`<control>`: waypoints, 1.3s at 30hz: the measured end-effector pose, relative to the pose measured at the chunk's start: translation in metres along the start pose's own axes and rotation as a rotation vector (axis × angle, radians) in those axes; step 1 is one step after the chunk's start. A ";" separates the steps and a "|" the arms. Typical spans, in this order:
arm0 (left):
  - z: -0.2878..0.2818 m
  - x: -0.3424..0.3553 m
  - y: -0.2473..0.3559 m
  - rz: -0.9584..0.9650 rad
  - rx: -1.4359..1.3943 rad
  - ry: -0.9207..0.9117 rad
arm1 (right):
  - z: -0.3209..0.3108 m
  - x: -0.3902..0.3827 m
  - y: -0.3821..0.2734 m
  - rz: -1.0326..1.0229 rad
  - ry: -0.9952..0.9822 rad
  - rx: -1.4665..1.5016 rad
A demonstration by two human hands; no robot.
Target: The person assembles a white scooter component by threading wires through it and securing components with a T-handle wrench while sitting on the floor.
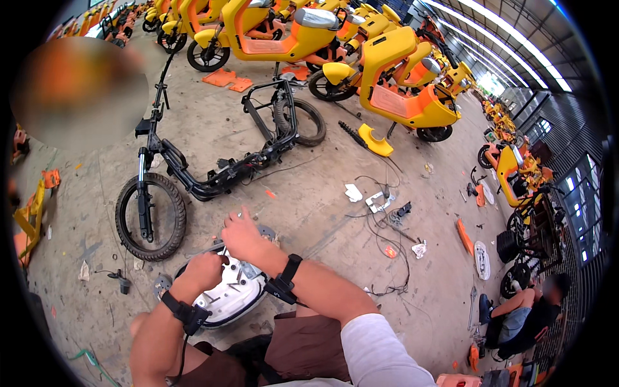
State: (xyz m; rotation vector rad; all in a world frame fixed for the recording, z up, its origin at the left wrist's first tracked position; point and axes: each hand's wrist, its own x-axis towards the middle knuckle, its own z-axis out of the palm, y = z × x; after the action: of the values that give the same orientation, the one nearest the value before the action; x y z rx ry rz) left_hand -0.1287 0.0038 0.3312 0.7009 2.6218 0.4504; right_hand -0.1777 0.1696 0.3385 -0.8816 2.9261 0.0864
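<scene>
A white shell [233, 298] with a dark rim lies in front of my knees, hollow side up, with several small metal parts in it. It looks like the underside of a scooter seat. Over its left part, my left hand [205, 271] is closed, and what its fingers hold is hidden. Just above and to the right, my right hand [244, 233] is curled over the shell's far edge, one finger pointing away. Whatever it grips is too small to make out. Grey rounded pieces [162, 284] show beside the shell.
A stripped black scooter frame [219, 177] with its front tyre [151, 216] lies ahead. Cables [393, 242] and a yellow fender [375, 140] litter the floor to the right. Yellow scooters [277, 32] stand in rows behind. Another person [529, 322] sits at the far right.
</scene>
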 end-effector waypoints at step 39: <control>0.020 0.039 0.015 -0.060 0.056 0.270 | -0.014 -0.014 0.037 0.078 -0.227 0.209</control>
State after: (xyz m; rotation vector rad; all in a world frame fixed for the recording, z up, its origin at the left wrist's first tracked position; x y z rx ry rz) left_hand -0.1450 0.0408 0.3085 0.6138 2.9101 0.4856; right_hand -0.1881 0.2070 0.3548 -0.6776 2.6969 -0.1064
